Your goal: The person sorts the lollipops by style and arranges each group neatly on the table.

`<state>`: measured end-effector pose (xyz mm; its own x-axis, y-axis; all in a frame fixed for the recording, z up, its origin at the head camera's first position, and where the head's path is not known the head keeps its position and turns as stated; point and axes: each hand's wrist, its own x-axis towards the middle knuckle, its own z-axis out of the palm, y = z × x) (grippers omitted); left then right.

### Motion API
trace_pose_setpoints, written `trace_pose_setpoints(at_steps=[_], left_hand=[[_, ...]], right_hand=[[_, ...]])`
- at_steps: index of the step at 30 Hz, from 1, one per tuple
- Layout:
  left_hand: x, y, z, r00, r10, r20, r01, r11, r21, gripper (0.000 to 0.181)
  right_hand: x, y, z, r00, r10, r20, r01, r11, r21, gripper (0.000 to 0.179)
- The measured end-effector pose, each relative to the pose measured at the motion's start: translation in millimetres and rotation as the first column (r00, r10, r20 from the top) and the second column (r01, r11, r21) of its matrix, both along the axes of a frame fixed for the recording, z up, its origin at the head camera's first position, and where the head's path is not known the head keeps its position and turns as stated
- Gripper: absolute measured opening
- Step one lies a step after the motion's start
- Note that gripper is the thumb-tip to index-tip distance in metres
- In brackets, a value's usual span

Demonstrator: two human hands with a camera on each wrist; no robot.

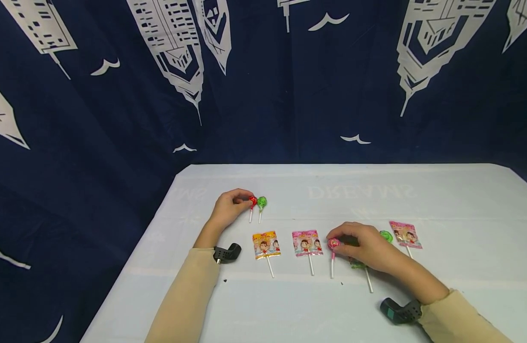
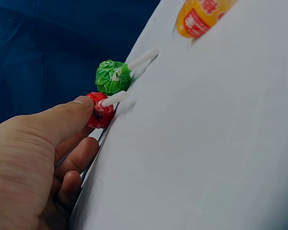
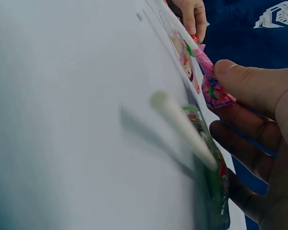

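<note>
My left hand [image 1: 229, 209] pinches the wrapped head of a red lollipop [image 2: 101, 115] between thumb and finger, its white stick toward me. Right beside it is a green round lollipop [image 2: 110, 76], lying on the table. Toward the right, my right hand [image 1: 368, 245] holds a pink round lollipop [image 1: 333, 243] by its wrapped head, with the stick pointing to the near side. Partly under that hand lies a flat green-packaged lollipop [image 3: 209, 158]. Another green round lollipop [image 1: 386, 236] shows just behind the right hand, its stick hidden.
Between the hands lie an orange flat-packaged lollipop [image 1: 266, 245] and a pink flat-packaged one [image 1: 307, 242]. A second pink packet [image 1: 405, 233] lies beyond the right hand. The white table [image 1: 289, 309] meets a dark blue printed curtain [image 1: 267, 119] at the back.
</note>
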<state>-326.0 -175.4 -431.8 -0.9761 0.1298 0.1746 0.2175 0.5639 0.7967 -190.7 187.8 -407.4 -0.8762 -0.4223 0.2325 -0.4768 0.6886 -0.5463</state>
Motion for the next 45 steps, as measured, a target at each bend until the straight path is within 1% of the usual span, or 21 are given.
trace_pose_setpoints(at_steps=[6, 11, 18, 23, 28, 35, 41, 45], left_hand=[[-1.0, 0.1, 0.3, 1.000, -0.001, -0.002, 0.001, 1.000, -0.005, 0.023], [-0.3, 0.6, 1.1, 1.000, 0.005, -0.002, -0.005, 1.000, -0.008, 0.023], [1.6, 1.3, 2.4, 1.000, 0.006, -0.002, -0.006, 1.000, -0.004, 0.023], [1.3, 1.3, 2.4, 1.000, 0.010, 0.002, -0.010, 1.000, 0.010, 0.023], [0.9, 1.5, 1.5, 1.000, 0.004, -0.002, -0.004, 1.000, -0.002, 0.023], [0.4, 0.2, 0.8, 1.000, -0.002, -0.005, 0.002, 1.000, -0.007, 0.023], [-0.5, -1.4, 0.1, 1.000, -0.011, 0.006, 0.011, 1.000, 0.000, 0.023], [-0.7, -0.1, -0.2, 1.000, -0.014, -0.003, 0.014, 1.000, 0.000, 0.023]], right_hand=[[-2.0, 0.7, 6.6, 1.000, -0.001, 0.000, 0.001, 0.998, -0.066, 0.021], [-6.1, -1.6, 16.9, 1.000, -0.002, -0.009, 0.002, 0.998, -0.061, 0.022], [-19.3, -11.7, 30.8, 0.999, 0.016, -0.033, -0.018, 0.997, -0.070, 0.024], [-30.1, -21.6, 36.9, 1.000, 0.021, -0.013, -0.022, 0.996, -0.087, 0.023], [-40.4, -31.2, 38.8, 0.999, 0.033, -0.001, -0.033, 0.993, -0.114, 0.025], [-54.7, -45.6, 39.0, 0.999, 0.023, 0.028, -0.019, 0.990, -0.142, 0.026], [-67.6, -59.5, 35.5, 0.999, 0.014, 0.042, -0.007, 0.988, -0.151, 0.025], [-74.4, -68.7, 32.4, 0.999, 0.014, 0.039, -0.008, 0.987, -0.161, 0.024]])
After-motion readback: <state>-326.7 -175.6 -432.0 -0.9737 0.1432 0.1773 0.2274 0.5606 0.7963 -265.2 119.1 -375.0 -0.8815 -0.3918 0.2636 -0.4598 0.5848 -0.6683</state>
